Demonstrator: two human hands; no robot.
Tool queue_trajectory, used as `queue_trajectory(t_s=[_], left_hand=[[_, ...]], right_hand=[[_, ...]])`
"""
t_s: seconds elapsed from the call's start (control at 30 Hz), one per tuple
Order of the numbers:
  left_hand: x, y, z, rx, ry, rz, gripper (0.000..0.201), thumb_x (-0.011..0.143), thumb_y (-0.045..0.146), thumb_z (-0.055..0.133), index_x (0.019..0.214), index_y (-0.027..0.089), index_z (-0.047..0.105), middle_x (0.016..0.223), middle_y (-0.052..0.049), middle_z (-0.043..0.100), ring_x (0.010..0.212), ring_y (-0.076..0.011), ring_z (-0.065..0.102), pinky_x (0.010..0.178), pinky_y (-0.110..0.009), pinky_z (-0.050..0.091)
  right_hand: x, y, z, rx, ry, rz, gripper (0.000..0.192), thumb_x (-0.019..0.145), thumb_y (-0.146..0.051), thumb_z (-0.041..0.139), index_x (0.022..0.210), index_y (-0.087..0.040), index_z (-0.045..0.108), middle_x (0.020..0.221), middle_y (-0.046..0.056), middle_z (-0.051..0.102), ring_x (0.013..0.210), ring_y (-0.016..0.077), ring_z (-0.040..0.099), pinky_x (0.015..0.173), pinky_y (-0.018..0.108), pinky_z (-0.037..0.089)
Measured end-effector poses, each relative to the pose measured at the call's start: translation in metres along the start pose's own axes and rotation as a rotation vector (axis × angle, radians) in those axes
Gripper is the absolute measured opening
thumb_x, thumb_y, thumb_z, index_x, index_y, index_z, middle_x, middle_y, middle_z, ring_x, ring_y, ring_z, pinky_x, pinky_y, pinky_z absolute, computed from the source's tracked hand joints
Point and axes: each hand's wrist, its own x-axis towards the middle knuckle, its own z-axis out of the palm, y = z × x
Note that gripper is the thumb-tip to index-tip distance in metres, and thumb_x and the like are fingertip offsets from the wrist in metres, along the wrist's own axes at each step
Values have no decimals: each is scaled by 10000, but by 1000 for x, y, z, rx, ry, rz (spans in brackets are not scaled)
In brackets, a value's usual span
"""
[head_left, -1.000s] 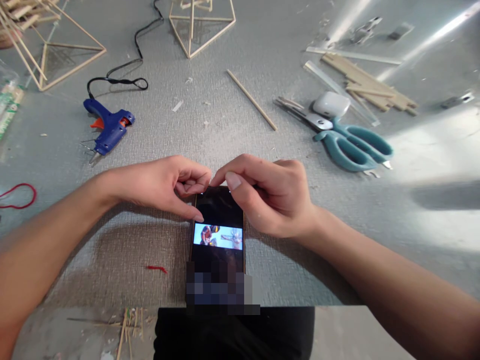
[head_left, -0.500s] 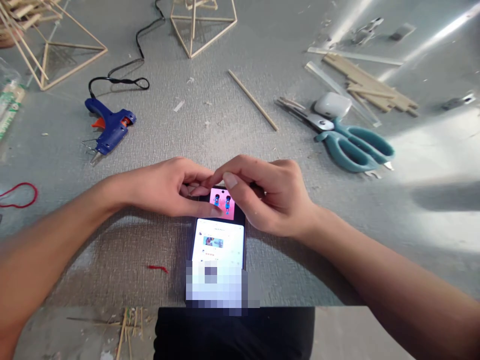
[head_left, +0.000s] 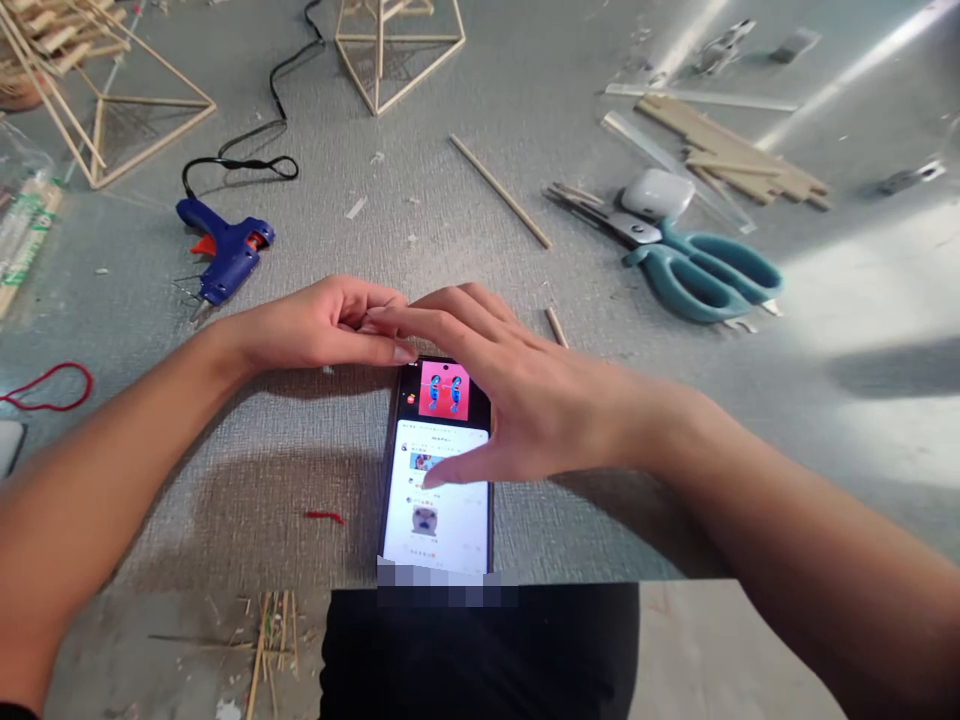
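A phone [head_left: 442, 435] lies on the table in front of me with its screen lit, a pink picture at the top and a white page below. My left hand [head_left: 330, 325] rests by its upper left corner, fingers curled in and thumb stretched toward the phone's top edge. Whatever those fingers hold, if anything, is hidden. My right hand [head_left: 517, 385] arches over the phone's right side, fingers extended and apart, touching the left hand's fingertips. Its thumb is over the white page; whether it touches the glass I cannot tell.
A blue glue gun [head_left: 229, 245] with a black cord lies left, teal scissors [head_left: 705, 270] and a white case [head_left: 658, 193] right. Stick frames [head_left: 397, 40] stand at the back. A wooden stick [head_left: 500, 190], flat wood strips [head_left: 735, 155] and red string [head_left: 52, 400] lie around.
My right hand has opened from a curled pose, with its thumb now down over the page. My left thumb has drawn back from the pink picture. The page has shifted slightly up.
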Motion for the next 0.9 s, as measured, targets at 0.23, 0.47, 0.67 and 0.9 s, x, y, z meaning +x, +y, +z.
queue_trajectory(t_s=[0.23, 0.47, 0.67, 0.9], left_hand=[[1, 5, 4, 35, -17, 30, 357, 836, 274, 764, 693, 200, 446, 623, 92, 303, 519, -41, 285, 489, -208, 269], [1, 8, 6, 75, -12, -5, 352, 846, 257, 739, 708, 206, 420, 647, 99, 241, 531, -45, 241, 489, -207, 253], [1, 5, 7, 94, 22, 7, 407, 840, 273, 743, 683, 210, 373, 639, 95, 267, 536, -48, 256, 495, -216, 252], [2, 4, 8, 84, 10, 44, 355, 843, 232, 737, 680, 200, 424, 627, 95, 279, 531, -48, 274, 521, -228, 273]], right_hand=[[4, 13, -6, -45, 95, -55, 520, 989, -387, 652, 1475, -241, 538, 1235, 105, 678, 1148, 288, 592, 1032, 471, 456], [4, 18, -6, -52, 106, -47, 502, 995, -342, 629, 1473, -209, 551, 1084, 85, 721, 1019, 247, 621, 888, 373, 469], [4, 16, -4, -22, 116, -67, 540, 967, -396, 681, 1456, -205, 555, 1137, 95, 726, 1046, 259, 639, 896, 385, 484], [4, 13, -1, -1, 102, -82, 598, 938, -466, 729, 1452, -220, 551, 1153, 98, 705, 1085, 287, 628, 959, 444, 495]])
